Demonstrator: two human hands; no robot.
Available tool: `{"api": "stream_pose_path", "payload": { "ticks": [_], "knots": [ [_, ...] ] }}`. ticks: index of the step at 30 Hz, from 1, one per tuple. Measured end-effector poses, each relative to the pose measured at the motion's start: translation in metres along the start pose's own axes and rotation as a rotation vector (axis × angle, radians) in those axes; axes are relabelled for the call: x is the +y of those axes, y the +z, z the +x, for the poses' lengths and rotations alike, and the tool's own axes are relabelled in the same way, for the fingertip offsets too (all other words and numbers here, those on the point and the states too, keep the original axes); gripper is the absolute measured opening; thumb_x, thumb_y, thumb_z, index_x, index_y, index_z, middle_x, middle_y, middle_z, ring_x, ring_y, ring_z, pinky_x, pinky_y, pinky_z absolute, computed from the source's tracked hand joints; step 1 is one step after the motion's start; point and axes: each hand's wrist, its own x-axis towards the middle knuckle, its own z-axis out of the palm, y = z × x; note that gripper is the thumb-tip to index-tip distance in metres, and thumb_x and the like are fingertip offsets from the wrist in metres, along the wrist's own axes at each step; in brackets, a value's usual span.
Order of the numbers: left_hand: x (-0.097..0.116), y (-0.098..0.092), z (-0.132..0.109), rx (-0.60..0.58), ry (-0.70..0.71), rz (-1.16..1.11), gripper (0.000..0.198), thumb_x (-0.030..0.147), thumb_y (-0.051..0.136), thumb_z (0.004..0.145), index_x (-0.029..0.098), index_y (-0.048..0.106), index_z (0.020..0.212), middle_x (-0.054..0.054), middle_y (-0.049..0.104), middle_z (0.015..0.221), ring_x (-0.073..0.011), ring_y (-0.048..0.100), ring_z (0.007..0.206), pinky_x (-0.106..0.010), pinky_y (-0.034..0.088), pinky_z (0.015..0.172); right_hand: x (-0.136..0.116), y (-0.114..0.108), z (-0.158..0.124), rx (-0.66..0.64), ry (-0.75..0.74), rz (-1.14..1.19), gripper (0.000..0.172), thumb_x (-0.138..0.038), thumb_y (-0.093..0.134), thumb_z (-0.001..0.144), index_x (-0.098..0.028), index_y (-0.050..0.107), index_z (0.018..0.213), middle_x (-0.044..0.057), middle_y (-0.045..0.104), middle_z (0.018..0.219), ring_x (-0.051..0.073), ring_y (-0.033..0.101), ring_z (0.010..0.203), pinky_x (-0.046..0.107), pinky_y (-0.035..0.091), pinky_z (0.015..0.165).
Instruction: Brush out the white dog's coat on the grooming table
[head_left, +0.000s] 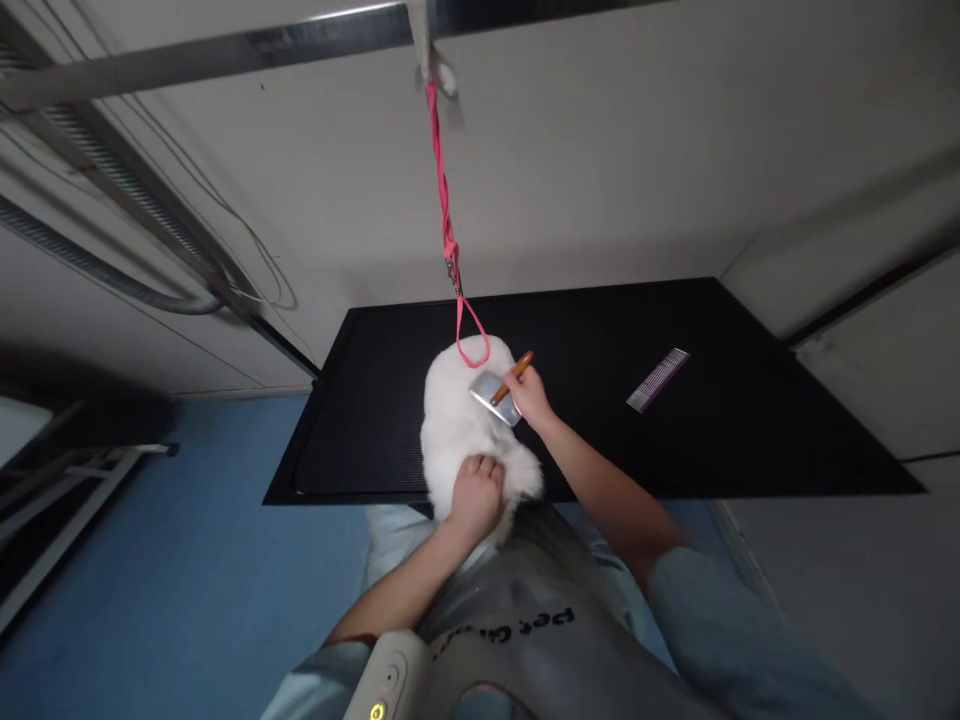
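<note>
A white fluffy animal (pixel 454 410), its kind not clear from above, is at the table's near edge. My right hand (pixel 531 397) grips a slicker brush (pixel 489 388) with a wooden handle and a wide metal head. The brush head rests against the fur on the animal's right-hand side in the view. My left hand (pixel 478 497) lies lower on the animal, fingers curled into its white fur. At the animal's far end hangs a pink loop leash (pixel 442 190); whether the loop goes round the neck I cannot tell.
On the black grooming table (pixel 750 440), a metal comb (pixel 658 380) with a purple edge lies to the right. Overhead runs a metal bar (pixel 300 50) holding the leash. A grey hose (pixel 112 270) and cables hang at the left, above blue floor (pixel 225 560).
</note>
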Motion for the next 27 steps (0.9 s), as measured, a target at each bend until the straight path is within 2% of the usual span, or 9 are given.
{"api": "stream_pose_path", "payload": {
  "ticks": [2, 5, 9, 11, 13, 17, 21, 25, 27],
  "knots": [
    [-0.001, 0.016, -0.006, -0.018, 0.032, -0.035, 0.023, 0.008, 0.057, 0.071, 0.011, 0.066, 0.091, -0.015, 0.066, 0.092, -0.0301, 0.057, 0.094, -0.047, 0.048, 0.087, -0.001, 0.002, -0.008, 0.007, -0.021, 0.028, 0.021, -0.041, 0.052, 0.081, -0.02, 0.051, 0.085, 0.0, 0.059, 0.078, 0.015, 0.059, 0.075, 0.027, 0.047, 0.069],
    [-0.008, 0.02, -0.034, 0.039, 0.091, -0.153, 0.036, 0.001, 0.05, 0.064, 0.013, 0.066, 0.095, -0.012, 0.067, 0.093, -0.0282, 0.056, 0.1, -0.046, 0.047, 0.091, -0.002, 0.008, -0.024, -0.284, -0.036, 0.036, 0.022, -0.039, 0.06, 0.077, -0.019, 0.053, 0.083, 0.0, 0.06, 0.075, 0.016, 0.058, 0.07, 0.028, 0.047, 0.065],
    [-0.017, 0.01, -0.074, 0.094, 0.089, -0.278, 0.054, 0.0, 0.044, 0.06, 0.016, 0.063, 0.108, -0.01, 0.067, 0.104, -0.0277, 0.052, 0.115, -0.05, 0.041, 0.101, -0.004, 0.016, -0.041, -0.175, -0.06, 0.066, 0.021, -0.037, 0.047, 0.086, -0.018, 0.052, 0.092, 0.004, 0.061, 0.088, 0.016, 0.058, 0.081, 0.029, 0.048, 0.073],
    [-0.019, 0.01, -0.086, 0.101, 0.067, -0.299, 0.055, 0.001, 0.043, 0.059, 0.016, 0.063, 0.108, -0.01, 0.067, 0.104, -0.0278, 0.052, 0.116, -0.051, 0.04, 0.102, -0.005, 0.019, -0.049, -0.299, -0.115, 0.074, 0.021, -0.037, 0.05, 0.085, -0.018, 0.053, 0.092, 0.004, 0.062, 0.09, 0.016, 0.059, 0.082, 0.029, 0.047, 0.074],
    [-0.02, 0.012, -0.092, 0.108, 0.054, -0.308, 0.056, 0.002, 0.042, 0.057, 0.015, 0.063, 0.107, -0.01, 0.067, 0.103, -0.0277, 0.054, 0.113, -0.05, 0.042, 0.101, -0.008, 0.021, -0.055, -0.415, -0.113, 0.029, 0.019, -0.036, 0.054, 0.084, -0.017, 0.054, 0.089, 0.003, 0.063, 0.084, 0.015, 0.059, 0.076, 0.028, 0.047, 0.071],
    [-0.019, 0.017, -0.093, 0.152, 0.065, -0.339, 0.054, 0.003, 0.042, 0.058, 0.015, 0.062, 0.107, -0.01, 0.068, 0.101, -0.0266, 0.055, 0.109, -0.047, 0.045, 0.098, -0.014, 0.023, -0.06, -0.214, -0.129, -0.039, 0.018, -0.033, 0.05, 0.087, -0.018, 0.053, 0.096, 0.004, 0.063, 0.088, 0.015, 0.059, 0.078, 0.028, 0.047, 0.071],
    [-0.02, 0.021, -0.095, 0.173, 0.08, -0.372, 0.048, 0.006, 0.044, 0.063, 0.014, 0.062, 0.107, -0.01, 0.067, 0.102, -0.0263, 0.057, 0.104, -0.046, 0.045, 0.097, -0.022, 0.024, -0.059, -0.483, -0.181, -0.094, 0.014, -0.032, 0.054, 0.085, -0.018, 0.055, 0.09, 0.002, 0.063, 0.081, 0.015, 0.059, 0.071, 0.027, 0.046, 0.067],
    [-0.02, 0.027, -0.101, 0.184, 0.047, -0.375, 0.05, 0.007, 0.044, 0.06, 0.015, 0.063, 0.106, -0.011, 0.067, 0.1, -0.0252, 0.057, 0.101, -0.044, 0.046, 0.094, -0.028, 0.02, -0.055, -0.335, -0.226, -0.13, 0.015, -0.03, 0.051, 0.086, -0.017, 0.053, 0.095, 0.004, 0.062, 0.089, 0.015, 0.058, 0.076, 0.028, 0.045, 0.071],
    [-0.02, 0.028, -0.102, 0.166, 0.032, -0.374, 0.049, 0.008, 0.045, 0.06, 0.015, 0.064, 0.105, -0.011, 0.068, 0.1, -0.025, 0.057, 0.099, -0.043, 0.047, 0.09, -0.029, 0.018, -0.053, -0.495, -0.253, -0.12, 0.015, -0.03, 0.053, 0.086, -0.018, 0.054, 0.095, 0.003, 0.063, 0.088, 0.014, 0.058, 0.075, 0.028, 0.045, 0.071]
  ]
}}
